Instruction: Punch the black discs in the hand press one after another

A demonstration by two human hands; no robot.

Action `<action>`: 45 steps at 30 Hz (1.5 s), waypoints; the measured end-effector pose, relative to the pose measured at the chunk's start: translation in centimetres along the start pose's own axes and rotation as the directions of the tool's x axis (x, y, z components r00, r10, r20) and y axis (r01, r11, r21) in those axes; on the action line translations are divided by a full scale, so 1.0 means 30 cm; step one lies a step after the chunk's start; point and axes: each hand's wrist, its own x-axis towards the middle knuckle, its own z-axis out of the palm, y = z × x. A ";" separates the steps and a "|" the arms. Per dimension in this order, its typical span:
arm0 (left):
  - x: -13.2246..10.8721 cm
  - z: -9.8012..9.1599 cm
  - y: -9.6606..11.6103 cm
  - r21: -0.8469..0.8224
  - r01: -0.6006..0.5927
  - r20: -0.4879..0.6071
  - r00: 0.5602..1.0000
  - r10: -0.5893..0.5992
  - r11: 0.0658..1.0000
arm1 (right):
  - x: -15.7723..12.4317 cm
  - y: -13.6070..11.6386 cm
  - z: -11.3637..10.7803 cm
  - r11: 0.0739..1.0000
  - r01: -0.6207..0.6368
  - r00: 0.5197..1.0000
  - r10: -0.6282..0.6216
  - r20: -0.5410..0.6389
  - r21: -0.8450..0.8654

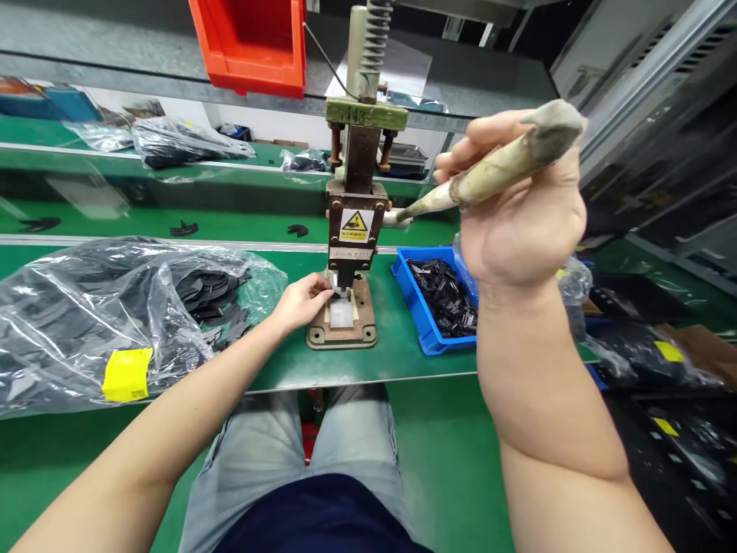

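Observation:
A hand press [358, 223] with a spring on top and a yellow warning label stands at the middle of the table. My right hand [518, 192] is wrapped round its long, taped lever [495, 173], at the upper right. Low at the press, my left hand [303, 299] has its fingertips together on a small black part [339, 293], under the ram and beside the pale block [342, 313] on the base. The fingertips partly cover that part.
Left of the press lies a clear plastic bag [104, 307] of dark flat pieces. A blue tray [429, 338] of small black parts stands at the right. A red bin [253, 73] is above, on the shelf [115, 65].

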 end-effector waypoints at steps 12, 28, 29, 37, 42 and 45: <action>0.028 -0.029 0.075 0.498 -0.338 0.326 0.926 0.188 0.799 | -0.193 -0.038 0.013 0.975 0.019 0.996 0.000 0.084 -0.220; -0.090 -0.406 0.036 0.722 -0.286 0.443 0.891 -0.103 0.630 | -0.501 0.076 0.007 0.920 0.139 0.990 -0.138 0.030 -0.365; -0.118 -0.424 0.031 0.736 -0.300 0.465 0.876 -0.131 0.607 | -0.502 0.079 0.011 0.924 0.139 0.989 -0.145 0.010 -0.356; -0.173 -0.404 -0.009 0.722 -0.290 0.507 0.840 -0.195 0.628 | -0.506 0.085 0.017 0.915 0.132 0.988 -0.150 -0.019 -0.382; -0.160 -0.390 0.009 0.611 -0.217 0.507 0.846 -0.165 0.761 | -0.507 0.079 0.015 0.918 0.123 0.990 -0.138 -0.014 -0.378; -0.164 -0.373 0.024 0.568 -0.070 0.420 0.881 -0.216 0.820 | -0.507 0.080 0.021 0.923 0.110 0.991 -0.131 -0.035 -0.368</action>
